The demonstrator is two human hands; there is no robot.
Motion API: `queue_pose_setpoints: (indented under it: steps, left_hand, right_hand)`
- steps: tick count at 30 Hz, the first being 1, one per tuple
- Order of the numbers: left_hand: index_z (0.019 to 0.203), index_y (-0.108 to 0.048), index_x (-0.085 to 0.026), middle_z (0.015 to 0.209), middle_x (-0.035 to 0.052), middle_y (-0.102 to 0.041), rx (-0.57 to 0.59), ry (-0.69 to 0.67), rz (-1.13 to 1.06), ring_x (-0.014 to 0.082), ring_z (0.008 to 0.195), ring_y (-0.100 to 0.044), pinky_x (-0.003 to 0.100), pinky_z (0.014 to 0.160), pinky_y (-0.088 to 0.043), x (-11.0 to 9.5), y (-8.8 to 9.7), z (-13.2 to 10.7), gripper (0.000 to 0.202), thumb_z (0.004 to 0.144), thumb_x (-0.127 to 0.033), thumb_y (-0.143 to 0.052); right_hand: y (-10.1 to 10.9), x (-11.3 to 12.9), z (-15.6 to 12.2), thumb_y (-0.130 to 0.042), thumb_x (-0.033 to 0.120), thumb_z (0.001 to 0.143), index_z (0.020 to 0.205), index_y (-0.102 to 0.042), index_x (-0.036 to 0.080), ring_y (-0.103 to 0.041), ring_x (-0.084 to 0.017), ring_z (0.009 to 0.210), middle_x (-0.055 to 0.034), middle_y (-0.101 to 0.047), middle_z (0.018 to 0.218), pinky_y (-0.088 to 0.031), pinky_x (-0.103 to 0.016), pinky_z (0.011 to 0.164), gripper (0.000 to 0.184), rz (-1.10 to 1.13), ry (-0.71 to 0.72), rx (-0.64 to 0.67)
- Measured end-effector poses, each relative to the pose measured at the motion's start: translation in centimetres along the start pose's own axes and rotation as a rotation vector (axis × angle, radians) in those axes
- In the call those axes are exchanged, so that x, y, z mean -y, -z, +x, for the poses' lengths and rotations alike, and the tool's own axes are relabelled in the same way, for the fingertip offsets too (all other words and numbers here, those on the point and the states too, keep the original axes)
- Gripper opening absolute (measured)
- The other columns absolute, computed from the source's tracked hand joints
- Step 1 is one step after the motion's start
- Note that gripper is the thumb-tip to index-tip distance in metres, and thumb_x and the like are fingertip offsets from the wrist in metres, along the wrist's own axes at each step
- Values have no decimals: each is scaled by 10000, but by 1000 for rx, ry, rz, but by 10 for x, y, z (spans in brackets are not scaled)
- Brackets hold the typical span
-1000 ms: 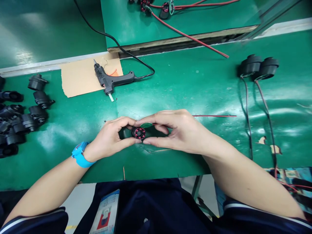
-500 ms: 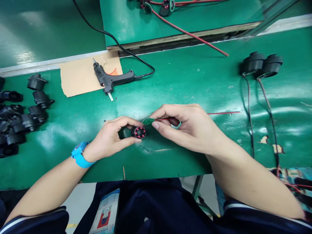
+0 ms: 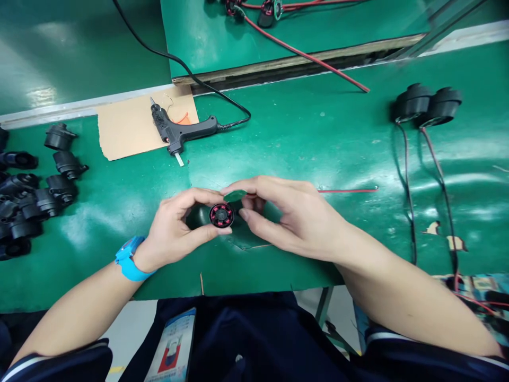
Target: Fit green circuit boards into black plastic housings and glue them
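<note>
Between thumb and fingers, my left hand (image 3: 181, 225) holds a small round motor part (image 3: 221, 215), black with red windings, its open face turned up toward me. My right hand (image 3: 282, 215) is close beside it, fingers bent around a small green circuit board (image 3: 235, 196) just above the motor part. A thin red wire (image 3: 350, 190) shows on the far side of my right hand and runs off to the right over the table. The fingers hide where wire and board meet.
A glue gun (image 3: 185, 130) lies on cardboard (image 3: 123, 130) at the back left, its black cord trailing up. Several black housings (image 3: 47, 201) cluster at the left. Two capped black housings (image 3: 413, 103) with wires stand right. Red-wired parts (image 3: 270, 13) rest on the raised board behind.
My right hand has moved left, closer to my left hand, bringing the green board above the motor part. The motor part has tilted to face me more and shifted slightly left.
</note>
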State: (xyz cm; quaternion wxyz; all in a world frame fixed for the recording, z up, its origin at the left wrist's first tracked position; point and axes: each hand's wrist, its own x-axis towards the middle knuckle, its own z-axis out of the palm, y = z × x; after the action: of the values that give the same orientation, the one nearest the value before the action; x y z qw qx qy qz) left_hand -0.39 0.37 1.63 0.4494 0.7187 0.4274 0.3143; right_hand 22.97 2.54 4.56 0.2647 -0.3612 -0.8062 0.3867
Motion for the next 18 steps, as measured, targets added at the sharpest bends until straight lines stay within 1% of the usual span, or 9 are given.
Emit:
queue_pose_setpoints:
  steps: [2,5,9,11,14,18]
  left_hand:
    - [1072,-666,-225,1049,43,-752,-31,-46,62,200,955,-708,321,864,-543,-1,-1,0,321,799,-288,-822]
    - [1044,-662,-217,1026,44,-752,-21,-93,151,201,945,-707,321,857,-535,-1,-1,0,284,812,-285,-810]
    - [1000,-634,-202,969,44,-736,8,-114,253,194,888,-698,309,792,-526,3,-1,1,237,843,-307,-778]
    - [993,-621,-202,961,47,-730,-21,-132,277,199,888,-697,316,792,-524,5,-1,1,233,849,-311,-768]
    - [991,-607,-211,936,39,-725,-19,-182,315,201,887,-695,324,794,-524,6,-3,1,202,872,-308,-739]
    - [971,-598,-213,870,26,-710,-14,-249,365,200,871,-681,335,796,-524,6,-5,0,143,892,-271,-702]
  right_hand:
    - [-2,-3,1,-557,143,874,1220,-616,203,-540,-115,658,19,-608,785,-437,-244,625,356,13,-47,26]
    - [-2,-8,2,-570,120,835,1247,-598,194,-453,-86,573,57,-509,711,-369,-219,540,420,90,-121,81]
    - [-3,-10,3,-603,142,847,1241,-588,189,-392,-74,546,85,-400,653,-321,-208,511,397,264,-188,136]
    - [-6,-10,3,-614,145,850,1219,-586,189,-336,-73,545,94,-333,639,-287,-212,505,373,347,-210,151]
    - [-12,-8,5,-625,127,834,1190,-580,192,-288,-81,564,88,-283,657,-238,-221,489,365,452,-227,153]
    - [-18,-6,6,-658,152,827,1164,-582,204,-297,-90,581,84,-278,666,-244,-232,498,350,448,-264,133]
